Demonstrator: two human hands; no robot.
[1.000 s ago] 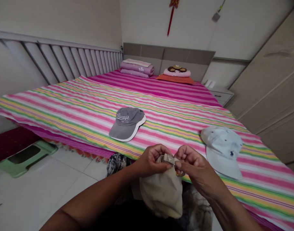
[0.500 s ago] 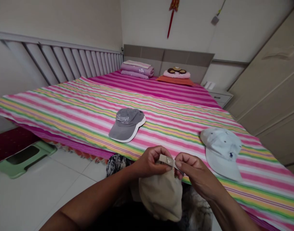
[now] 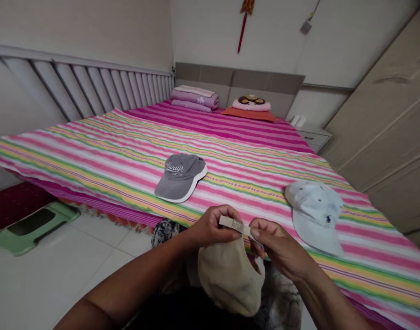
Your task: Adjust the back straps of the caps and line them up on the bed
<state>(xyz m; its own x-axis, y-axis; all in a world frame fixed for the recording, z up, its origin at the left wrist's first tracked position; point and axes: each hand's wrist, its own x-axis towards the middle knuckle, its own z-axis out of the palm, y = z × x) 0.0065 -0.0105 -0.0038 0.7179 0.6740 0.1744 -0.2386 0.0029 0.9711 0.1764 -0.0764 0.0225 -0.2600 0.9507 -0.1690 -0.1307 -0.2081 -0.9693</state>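
Observation:
A beige cap (image 3: 227,279) hangs below my two hands, over my lap, with its back opening facing up. Its adjuster strap (image 3: 246,229) runs between the hands through a metal buckle (image 3: 237,224). My left hand (image 3: 217,224) pinches the strap at the buckle, a short length of strap standing out past it. Thumb and fingers of my right hand (image 3: 270,236) are closed on the strap's other side. A grey cap with white lettering (image 3: 180,176) lies on the bed beyond my left hand. To the right of my right hand sits a pale blue cap (image 3: 315,213).
The bed's striped cover (image 3: 103,151) spreads ahead of me. Folded purple bedding (image 3: 195,98) and a pink and orange stack (image 3: 250,110) lie by the headboard (image 3: 265,85). On the left floor stands a green stool (image 3: 34,229). A wardrobe (image 3: 385,119) rises at right.
The buckle has shifted left along the strap, and more strap shows between it and my right hand. The cap's back opening shows wider. Both other caps stay in place.

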